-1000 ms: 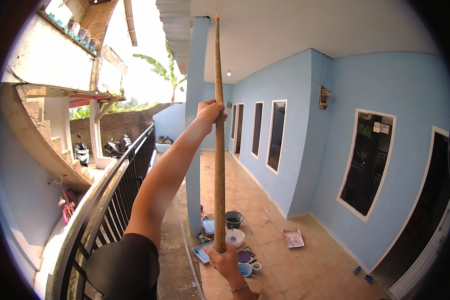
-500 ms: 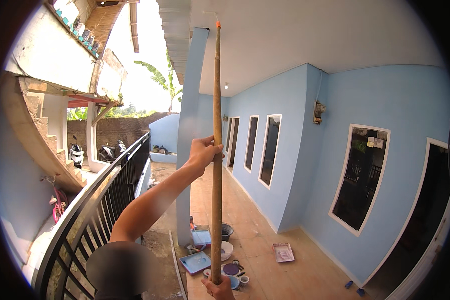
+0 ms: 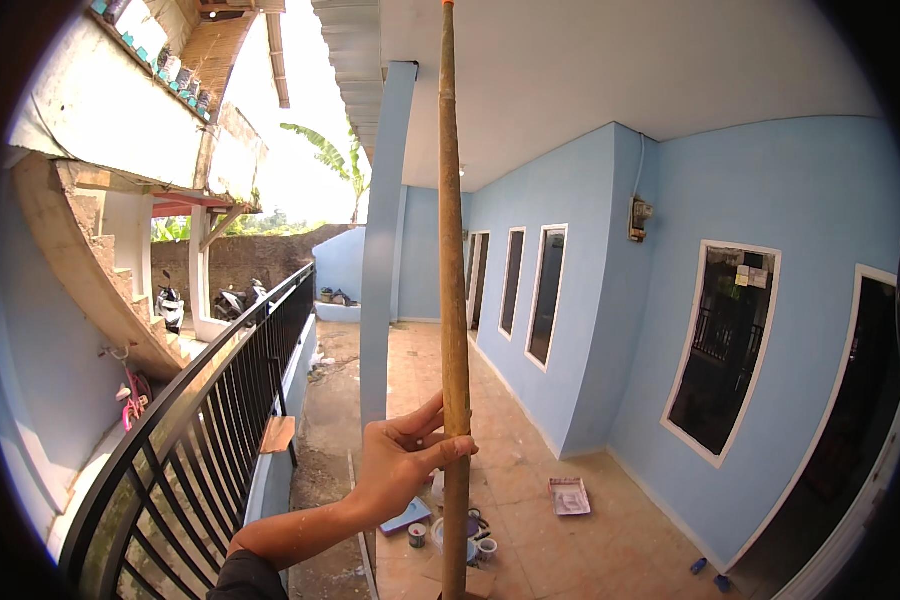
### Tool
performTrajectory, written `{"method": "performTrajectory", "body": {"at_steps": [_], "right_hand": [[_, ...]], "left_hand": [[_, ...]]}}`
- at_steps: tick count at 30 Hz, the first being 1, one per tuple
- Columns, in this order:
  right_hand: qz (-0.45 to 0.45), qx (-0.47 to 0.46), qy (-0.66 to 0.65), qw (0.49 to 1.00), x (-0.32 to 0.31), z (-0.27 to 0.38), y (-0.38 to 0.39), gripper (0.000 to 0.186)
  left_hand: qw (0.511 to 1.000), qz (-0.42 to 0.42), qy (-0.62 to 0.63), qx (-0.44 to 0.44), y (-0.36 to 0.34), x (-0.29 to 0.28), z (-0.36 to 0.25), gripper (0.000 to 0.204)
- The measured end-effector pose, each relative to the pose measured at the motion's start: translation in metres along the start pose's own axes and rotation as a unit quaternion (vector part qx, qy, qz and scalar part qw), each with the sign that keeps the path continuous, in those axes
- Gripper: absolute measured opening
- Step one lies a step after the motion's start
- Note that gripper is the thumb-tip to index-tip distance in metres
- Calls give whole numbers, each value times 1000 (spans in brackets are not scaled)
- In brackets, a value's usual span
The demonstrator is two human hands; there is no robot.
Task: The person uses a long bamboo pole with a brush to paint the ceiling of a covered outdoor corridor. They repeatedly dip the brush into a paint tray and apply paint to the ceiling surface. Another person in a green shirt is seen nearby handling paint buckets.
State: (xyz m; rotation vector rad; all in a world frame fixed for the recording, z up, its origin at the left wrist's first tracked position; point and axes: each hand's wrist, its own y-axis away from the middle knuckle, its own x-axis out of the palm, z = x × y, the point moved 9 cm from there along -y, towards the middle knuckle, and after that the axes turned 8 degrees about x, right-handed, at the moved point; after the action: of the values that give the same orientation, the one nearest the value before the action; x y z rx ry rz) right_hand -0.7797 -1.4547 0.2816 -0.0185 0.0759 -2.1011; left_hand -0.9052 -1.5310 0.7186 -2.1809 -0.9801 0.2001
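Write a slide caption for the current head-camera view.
Left hand gripping a long, upright wooden pole, with blue walls and a shallow tray on the tiled floor beyond.

The pole (image 3: pixel 453 250) looks like matt wood, the railing (image 3: pixel 295 318) like painted metal. The ceiling (image 3: pixel 570 70) is smooth and matt, the floor (image 3: pixel 535 540) tiled, the window (image 3: pixel 720 350) glossy glass.

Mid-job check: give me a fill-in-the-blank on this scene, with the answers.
The left hand holds a long pole whose top end is coloured ____.
The metal railing left of the pole is ____.
The house wall is painted light ____.
The pink-stained tray lies to the pole's ____ in the picture.
Missing words: orange; black; blue; right.
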Motion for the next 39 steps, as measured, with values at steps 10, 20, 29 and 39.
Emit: {"method": "performTrajectory", "body": {"at_steps": [10,20,29,39], "right_hand": [[13,-2,-56,998,46,50,17,18],[0,-82,-128,988,107,168,-76,21],[-84,79,0,993,-13,30,-85,23],[-146,108,-10,983,-179,-79,121,24]], "left_hand": [[999,13,24,41,-15,-39,-13,62],[998,-27,-51,41,-209,-118,1,55],[994,65,-22,-88,-174,-40,144,72],[981,66,1,-184,15,134,208,68]]}}
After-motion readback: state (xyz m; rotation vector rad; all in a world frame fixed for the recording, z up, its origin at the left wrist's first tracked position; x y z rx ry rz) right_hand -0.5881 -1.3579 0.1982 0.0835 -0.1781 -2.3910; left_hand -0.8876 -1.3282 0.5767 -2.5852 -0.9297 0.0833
